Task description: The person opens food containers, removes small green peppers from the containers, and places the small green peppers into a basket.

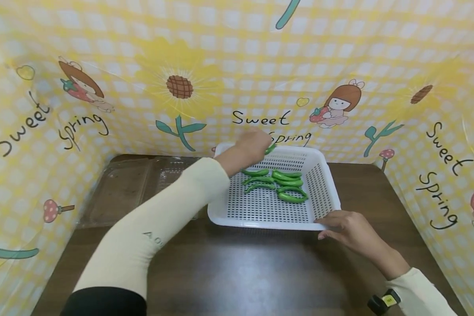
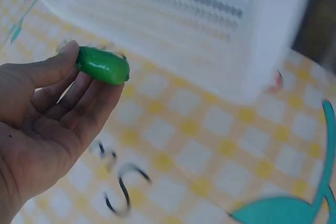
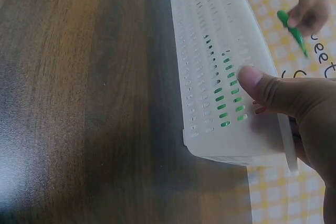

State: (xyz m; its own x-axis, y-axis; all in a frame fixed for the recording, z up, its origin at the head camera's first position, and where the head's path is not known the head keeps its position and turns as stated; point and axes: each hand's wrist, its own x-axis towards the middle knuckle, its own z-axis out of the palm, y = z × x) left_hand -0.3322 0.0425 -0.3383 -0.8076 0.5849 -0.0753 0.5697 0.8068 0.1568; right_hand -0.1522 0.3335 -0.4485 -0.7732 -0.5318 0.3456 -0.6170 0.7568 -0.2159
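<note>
A white perforated plastic basket [image 1: 260, 225] stands on the table with several green chili peppers [image 1: 293, 198] lying in its middle and back part. Over the basket's far rim my left hand [image 1: 254, 145] pinches another green chili pepper [image 2: 103, 65] between thumb and fingers, apart from the basket. That pepper shows from the side in the right wrist view. At the near right corner my right hand [image 1: 351, 230] grips the rim, thumb on the outer wall [image 3: 210, 87]; its other fingers are mostly hidden there.
Left of the basket lies a clear plastic tray [image 1: 120, 191], partly hidden by the left sleeve. The brown wooden table [image 1: 237, 267] is enclosed at the back and sides by a yellow checked cloth [image 1: 221, 52] printed with flowers and lettering.
</note>
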